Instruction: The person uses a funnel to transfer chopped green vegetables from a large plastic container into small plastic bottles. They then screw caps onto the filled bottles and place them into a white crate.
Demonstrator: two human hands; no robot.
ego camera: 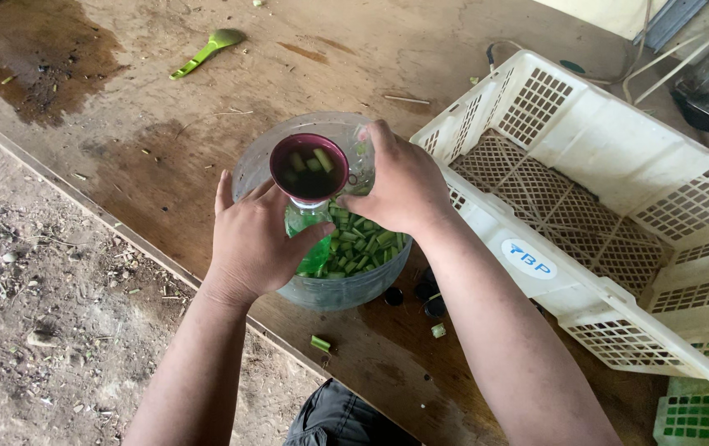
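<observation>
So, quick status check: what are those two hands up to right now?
Left hand gripping green bottle. Right hand steadying maroon funnel, green pieces inside. Clear tub of chopped green stalks beneath; white crate alongside, nothing blocking.

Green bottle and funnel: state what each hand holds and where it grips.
Left hand wraps the green bottle around its upper body, below the neck. Right hand pinches the rim of the maroon funnel seated in the bottle's mouth.

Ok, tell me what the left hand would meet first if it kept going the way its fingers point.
The left hand points up and right, its fingers already at the green bottle under the maroon funnel. Going straight on, it would press into that bottle first, then probably the right hand behind it; depth is unclear.
</observation>
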